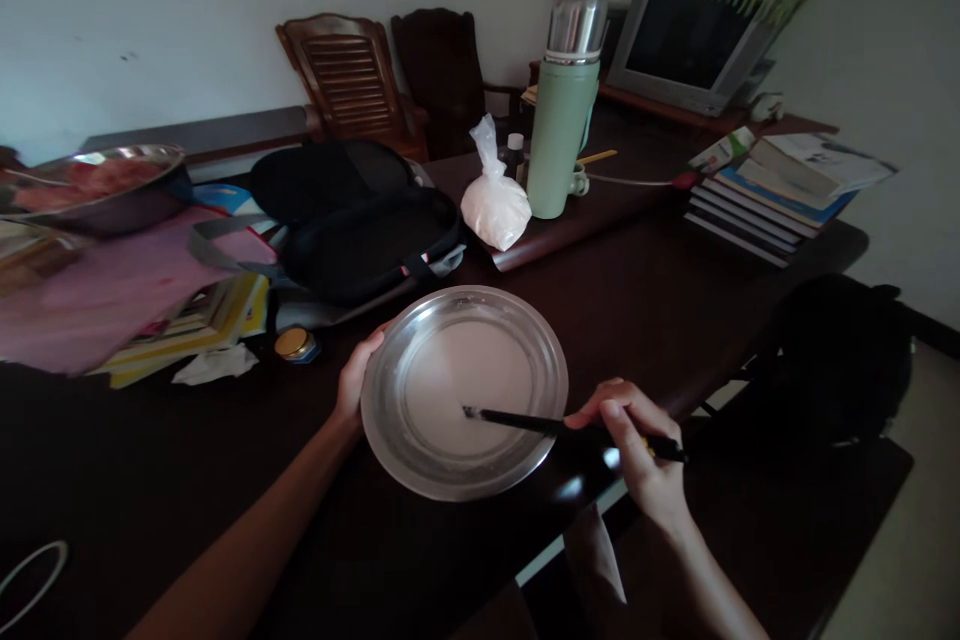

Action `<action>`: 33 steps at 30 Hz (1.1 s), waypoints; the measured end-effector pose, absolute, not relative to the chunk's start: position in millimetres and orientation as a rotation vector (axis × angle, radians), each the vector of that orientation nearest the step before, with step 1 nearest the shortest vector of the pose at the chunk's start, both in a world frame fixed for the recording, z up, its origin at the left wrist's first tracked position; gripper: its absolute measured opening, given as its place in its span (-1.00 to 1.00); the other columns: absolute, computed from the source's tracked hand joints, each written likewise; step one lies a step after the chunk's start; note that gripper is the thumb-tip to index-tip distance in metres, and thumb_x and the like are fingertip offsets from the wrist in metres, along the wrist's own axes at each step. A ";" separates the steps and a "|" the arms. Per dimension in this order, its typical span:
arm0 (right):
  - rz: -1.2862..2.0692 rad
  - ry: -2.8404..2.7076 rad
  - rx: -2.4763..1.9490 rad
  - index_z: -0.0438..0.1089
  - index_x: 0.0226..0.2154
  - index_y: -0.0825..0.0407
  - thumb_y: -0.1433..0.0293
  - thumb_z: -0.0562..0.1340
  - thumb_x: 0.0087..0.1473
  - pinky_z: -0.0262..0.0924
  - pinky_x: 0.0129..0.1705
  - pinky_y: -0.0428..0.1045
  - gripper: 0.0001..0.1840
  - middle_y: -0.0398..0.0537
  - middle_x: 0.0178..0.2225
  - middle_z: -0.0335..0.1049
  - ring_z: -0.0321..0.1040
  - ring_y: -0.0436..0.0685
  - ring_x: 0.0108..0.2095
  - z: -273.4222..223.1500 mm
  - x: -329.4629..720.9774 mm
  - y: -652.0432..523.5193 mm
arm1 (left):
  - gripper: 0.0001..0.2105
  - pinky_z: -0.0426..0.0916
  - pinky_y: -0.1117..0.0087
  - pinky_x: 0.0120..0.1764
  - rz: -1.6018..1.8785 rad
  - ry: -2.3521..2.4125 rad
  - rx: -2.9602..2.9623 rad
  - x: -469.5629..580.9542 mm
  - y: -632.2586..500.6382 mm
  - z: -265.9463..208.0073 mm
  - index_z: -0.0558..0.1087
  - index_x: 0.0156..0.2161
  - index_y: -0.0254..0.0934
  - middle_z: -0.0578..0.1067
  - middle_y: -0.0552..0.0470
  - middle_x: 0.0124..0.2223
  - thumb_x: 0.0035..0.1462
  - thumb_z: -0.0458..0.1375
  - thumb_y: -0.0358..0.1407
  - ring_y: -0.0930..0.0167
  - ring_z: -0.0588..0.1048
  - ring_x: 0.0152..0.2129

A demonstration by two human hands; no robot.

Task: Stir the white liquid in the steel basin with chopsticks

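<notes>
A shallow, round stainless steel dish (465, 492) sits on the dark table with a whitish liquid (469, 370) in its bottom. My left hand (358, 375) holds it by the left rim, its fingers partly hidden behind the metal. From the right, my right hand (634, 440) grips black chopsticks (517, 419), pinched between thumb and fingers. Their whitened tips reach into the liquid near the middle of the dish. Whether one stick or two lie together there, I cannot tell.
Behind the dish stand a knotted plastic bag of white powder (495, 205) and a green thermos (559, 135). An open black case (360, 230), a small gold-lidded jar (295, 344) and a bowl of pinkish meat (161, 165) are leftward. Books (787, 190) pile up at right.
</notes>
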State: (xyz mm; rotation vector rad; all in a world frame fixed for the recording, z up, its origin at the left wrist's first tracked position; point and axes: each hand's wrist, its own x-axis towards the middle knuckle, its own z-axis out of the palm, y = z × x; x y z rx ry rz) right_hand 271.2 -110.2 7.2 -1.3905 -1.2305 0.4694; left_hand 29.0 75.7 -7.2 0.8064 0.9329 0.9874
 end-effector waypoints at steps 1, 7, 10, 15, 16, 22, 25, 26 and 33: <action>0.481 -1.291 -1.370 0.51 -0.38 -0.05 0.34 0.11 0.27 0.24 -0.29 0.04 -0.71 -0.10 -0.45 0.51 0.40 0.11 -0.39 7.6 270.2 -109.2 | -0.77 0.45 0.33 -0.19 0.987 0.936 0.804 28.6 76.1 -7.9 0.56 -0.22 -0.25 0.59 0.01 -0.34 0.00 0.20 -0.24 0.22 0.55 -0.23; 0.403 -1.239 -1.406 0.51 -0.34 -0.07 0.37 0.13 0.26 0.20 -0.29 0.03 -0.76 -0.12 -0.41 0.51 0.38 0.09 -0.38 5.9 272.0 -109.2 | -0.78 0.45 0.33 -0.20 0.992 0.942 0.799 27.6 77.4 -11.3 0.55 -0.24 -0.24 0.60 0.03 -0.33 -0.01 0.20 -0.23 0.22 0.55 -0.23; 0.454 -1.197 -1.390 0.49 -0.38 -0.05 0.36 0.10 0.28 0.19 -0.33 0.02 -0.72 -0.11 -0.45 0.48 0.36 0.09 -0.39 5.2 272.4 -111.6 | -0.78 0.44 0.33 -0.19 0.986 0.942 0.801 28.4 77.1 -10.4 0.55 -0.24 -0.25 0.59 0.03 -0.33 -0.02 0.21 -0.22 0.21 0.55 -0.21; 0.431 -1.387 -1.347 0.50 -0.31 -0.07 0.41 0.14 0.25 0.19 -0.21 0.07 -0.79 -0.13 -0.38 0.54 0.40 0.09 -0.37 5.3 269.3 -107.5 | -0.73 0.44 0.34 -0.20 0.982 0.970 0.786 29.0 77.4 -9.8 0.54 -0.21 -0.27 0.58 0.04 -0.38 -0.04 0.22 -0.22 0.22 0.56 -0.25; 0.406 -1.364 -1.358 0.50 -0.31 -0.07 0.42 0.14 0.25 0.18 -0.21 0.07 -0.79 -0.13 -0.38 0.54 0.39 0.09 -0.37 5.1 269.8 -107.7 | -0.74 0.44 0.34 -0.20 0.986 0.975 0.782 29.0 77.6 -9.8 0.54 -0.21 -0.27 0.57 0.04 -0.40 -0.04 0.22 -0.22 0.23 0.56 -0.26; 0.472 -1.277 -1.355 0.49 -0.34 -0.08 0.40 0.10 0.28 0.18 -0.31 0.02 -0.73 -0.13 -0.43 0.50 0.36 0.09 -0.37 5.9 271.0 -111.3 | -0.74 0.45 0.33 -0.20 0.978 0.974 0.774 29.4 76.2 -7.6 0.53 -0.20 -0.27 0.58 0.03 -0.37 -0.02 0.21 -0.22 0.23 0.56 -0.25; 0.460 -1.391 -1.328 0.50 -0.30 -0.09 0.42 0.14 0.25 0.18 -0.23 0.04 -0.78 -0.15 -0.39 0.54 0.39 0.08 -0.37 6.4 269.4 -108.2 | -0.74 0.45 0.33 -0.20 0.984 0.962 0.774 29.8 75.5 -7.1 0.54 -0.21 -0.27 0.59 0.03 -0.36 -0.04 0.23 -0.21 0.23 0.56 -0.26; 0.436 -1.393 -1.336 0.50 -0.29 -0.09 0.42 0.15 0.25 0.18 -0.22 0.05 -0.79 -0.15 -0.38 0.54 0.39 0.08 -0.37 6.3 269.6 -107.6 | -0.75 0.45 0.33 -0.20 0.985 0.959 0.777 29.8 75.5 -7.3 0.54 -0.23 -0.27 0.59 0.04 -0.37 -0.04 0.23 -0.22 0.23 0.56 -0.26; 0.487 -1.282 -1.344 0.48 -0.34 -0.08 0.41 0.10 0.28 0.19 -0.29 0.01 -0.74 -0.16 -0.41 0.51 0.37 0.07 -0.36 6.5 271.1 -110.8 | -0.79 0.45 0.34 -0.19 0.992 0.961 0.762 30.1 77.4 -8.7 0.55 -0.25 -0.26 0.58 0.04 -0.38 -0.02 0.20 -0.25 0.23 0.56 -0.24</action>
